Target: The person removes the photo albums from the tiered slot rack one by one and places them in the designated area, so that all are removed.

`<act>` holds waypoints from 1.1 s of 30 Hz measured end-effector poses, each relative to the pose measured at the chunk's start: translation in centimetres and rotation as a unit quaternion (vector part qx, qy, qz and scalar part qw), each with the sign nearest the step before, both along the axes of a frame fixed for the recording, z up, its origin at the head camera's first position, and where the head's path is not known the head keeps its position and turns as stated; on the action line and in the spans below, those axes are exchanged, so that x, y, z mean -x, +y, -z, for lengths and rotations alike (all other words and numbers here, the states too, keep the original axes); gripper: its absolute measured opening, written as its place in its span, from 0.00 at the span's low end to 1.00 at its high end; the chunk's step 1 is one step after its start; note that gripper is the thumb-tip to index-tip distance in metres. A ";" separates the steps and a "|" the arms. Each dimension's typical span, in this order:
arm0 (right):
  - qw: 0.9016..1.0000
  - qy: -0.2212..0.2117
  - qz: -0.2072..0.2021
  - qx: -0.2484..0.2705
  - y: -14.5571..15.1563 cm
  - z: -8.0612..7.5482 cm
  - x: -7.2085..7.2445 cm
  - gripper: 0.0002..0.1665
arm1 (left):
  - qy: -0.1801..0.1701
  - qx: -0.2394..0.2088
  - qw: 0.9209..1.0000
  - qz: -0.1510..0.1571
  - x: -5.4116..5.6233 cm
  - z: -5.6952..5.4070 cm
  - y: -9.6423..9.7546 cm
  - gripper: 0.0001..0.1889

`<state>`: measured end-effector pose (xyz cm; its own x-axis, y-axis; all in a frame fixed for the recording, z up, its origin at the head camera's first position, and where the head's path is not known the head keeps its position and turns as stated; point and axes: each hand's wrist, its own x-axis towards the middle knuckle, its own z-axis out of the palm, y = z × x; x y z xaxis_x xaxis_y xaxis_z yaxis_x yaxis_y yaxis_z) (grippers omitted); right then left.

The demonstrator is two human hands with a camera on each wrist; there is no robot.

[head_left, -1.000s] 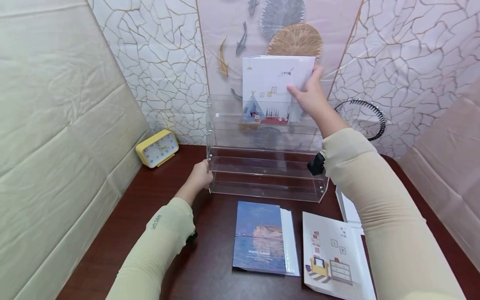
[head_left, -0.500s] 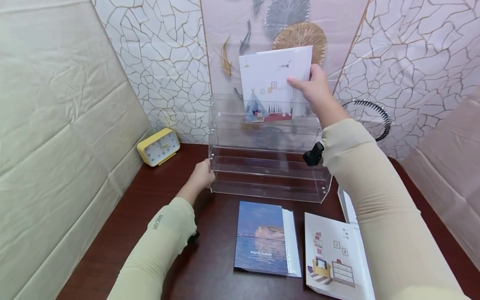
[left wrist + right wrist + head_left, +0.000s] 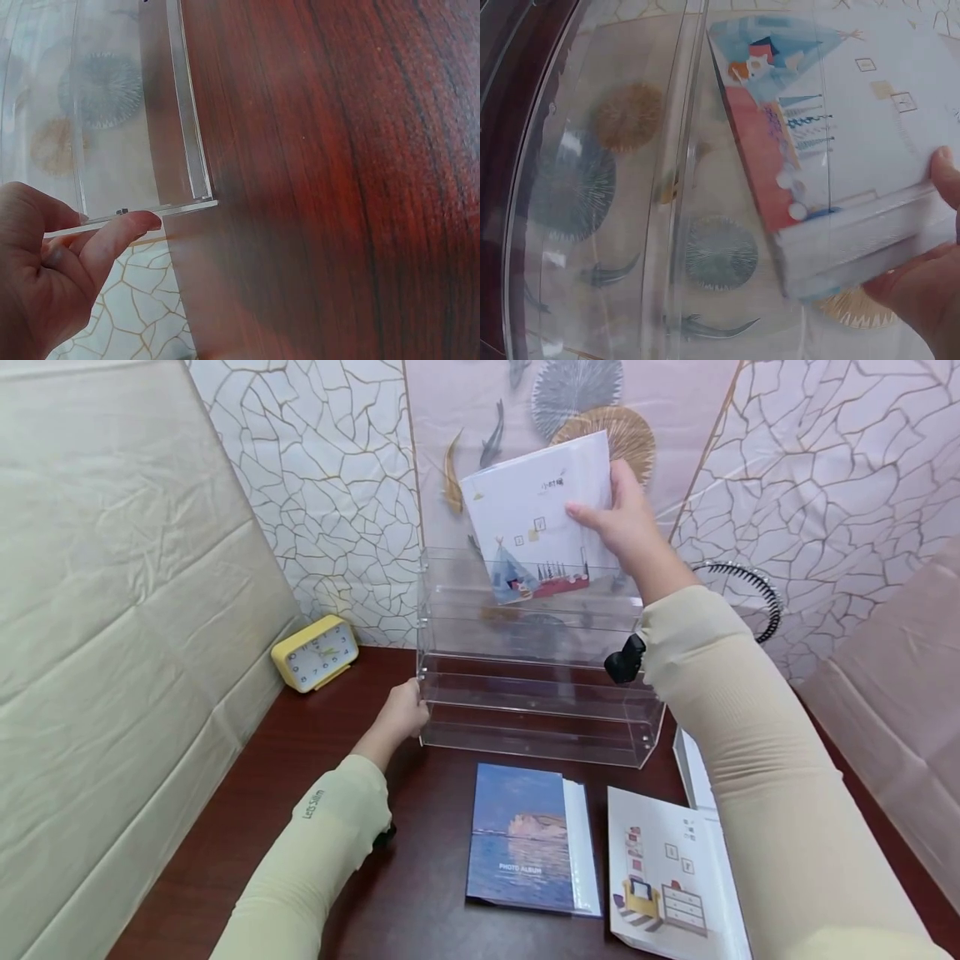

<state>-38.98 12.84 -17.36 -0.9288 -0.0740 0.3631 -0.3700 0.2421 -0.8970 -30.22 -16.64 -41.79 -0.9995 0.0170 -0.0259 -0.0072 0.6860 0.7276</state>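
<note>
A white photo album point(image 3: 532, 527) with a tent drawing is held by its right edge in my right hand point(image 3: 626, 522), thumb on the front cover. It tilts, lower left corner down, over the top tier of a clear acrylic rack point(image 3: 532, 693). In the right wrist view, the album's bottom edge point(image 3: 757, 165) shows behind a clear panel of the rack. My left hand point(image 3: 402, 710) grips the rack's left side panel; the left wrist view has the thumb and fingers on both faces of that panel point(image 3: 180, 207).
A blue photo album point(image 3: 521, 839) and a white one with a yellow armchair point(image 3: 667, 868) lie in front of the rack. Another white item point(image 3: 697, 768) is partly hidden by my right sleeve. A yellow alarm clock point(image 3: 315, 653) stands left; a black ring-shaped object point(image 3: 765, 597) is at right.
The white album in my right hand has gone from nearly upright to tilted, its upper right corner rising and its top shifting left. My left hand keeps its grip on the rack.
</note>
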 end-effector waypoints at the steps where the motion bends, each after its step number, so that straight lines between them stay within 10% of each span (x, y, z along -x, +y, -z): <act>1: 1.000 0.011 -0.002 0.005 0.0 -0.1 -0.1 0.23 | 0.003 0.001 1.000 0.000 0.0 0.0 0.1 0.04; 23: 0.984 0.022 0.020 0.175 3.0 -4.0 -3.1 0.25 | 0.000 -0.007 1.000 0.006 0.6 0.4 0.6 0.08; 33: 0.977 -0.016 -0.087 0.195 1.7 -3.5 -7.4 0.22 | -0.003 -0.009 1.000 -0.003 0.6 0.1 -0.4 0.08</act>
<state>-31.56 14.54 -13.84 -0.9258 -0.0931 0.3665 -0.3455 -0.1851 -0.9200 -30.80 -17.06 -41.89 -0.9994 0.0105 -0.0315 -0.0162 0.6728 0.7396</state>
